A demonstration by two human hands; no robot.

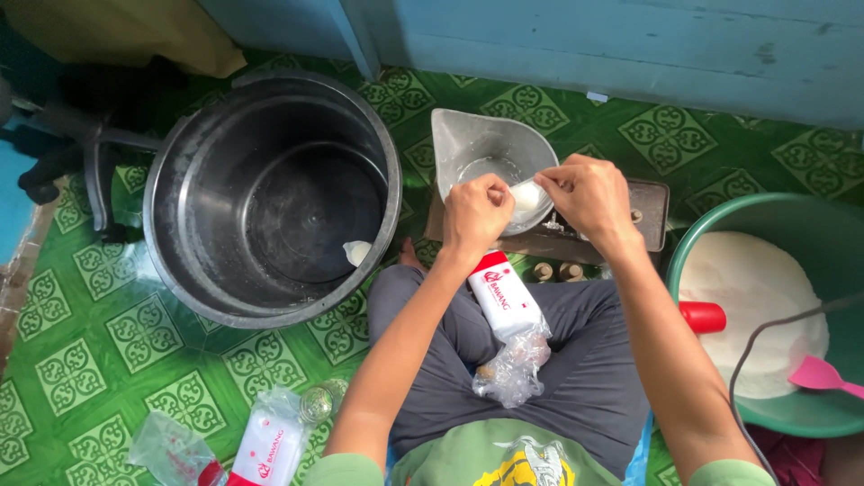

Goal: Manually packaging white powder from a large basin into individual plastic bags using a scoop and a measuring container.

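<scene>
My left hand [474,214] and my right hand [587,193] together pinch a small clear plastic bag [526,200] holding white powder, just over the metal scoop pan [468,139] of a weighing scale [650,209]. A stack of empty plastic bags with red and white print [506,302] lies across my lap, its loose clear end crumpled near my knee.
A large black pot [270,198] stands at left with one small filled bag [357,251] inside. A green basin [810,409] of white powder at right holds a pink scoop [821,373] and a red-capped item [702,317]. More plastic bags [270,445] lie on the green patterned floor.
</scene>
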